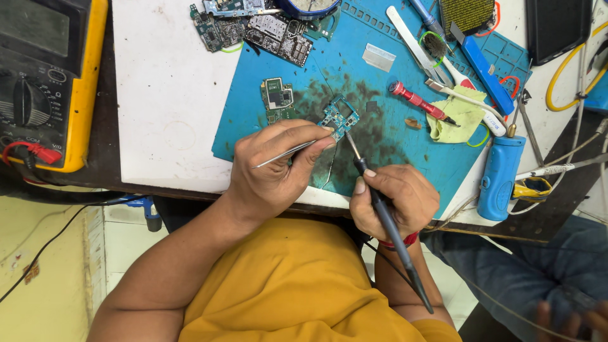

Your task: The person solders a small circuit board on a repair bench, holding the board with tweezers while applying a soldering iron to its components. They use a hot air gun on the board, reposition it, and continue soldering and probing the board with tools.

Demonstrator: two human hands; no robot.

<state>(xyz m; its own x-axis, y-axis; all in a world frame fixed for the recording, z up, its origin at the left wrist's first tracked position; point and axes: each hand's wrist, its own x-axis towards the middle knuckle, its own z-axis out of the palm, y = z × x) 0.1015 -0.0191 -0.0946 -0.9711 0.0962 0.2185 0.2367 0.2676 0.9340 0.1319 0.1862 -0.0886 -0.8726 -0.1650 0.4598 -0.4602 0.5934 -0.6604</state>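
While left hand [272, 168] pinches steel tweezers [285, 153], right hand [396, 199] angles slim soldering iron [380, 209].

Worn on the head, looking steeply down from close above, straight onto the stained blue silicone work mat [392, 152]. Centred just beyond the fingertips [329, 136], with the yellow-shirted torso filling the lower edge. Single view only, nothing shared.

mat [266, 120]: blue (dark stains); board [340, 117]: teal; screwdriver [418, 101]: red; multimeter [82, 95]: yellow-edged, black
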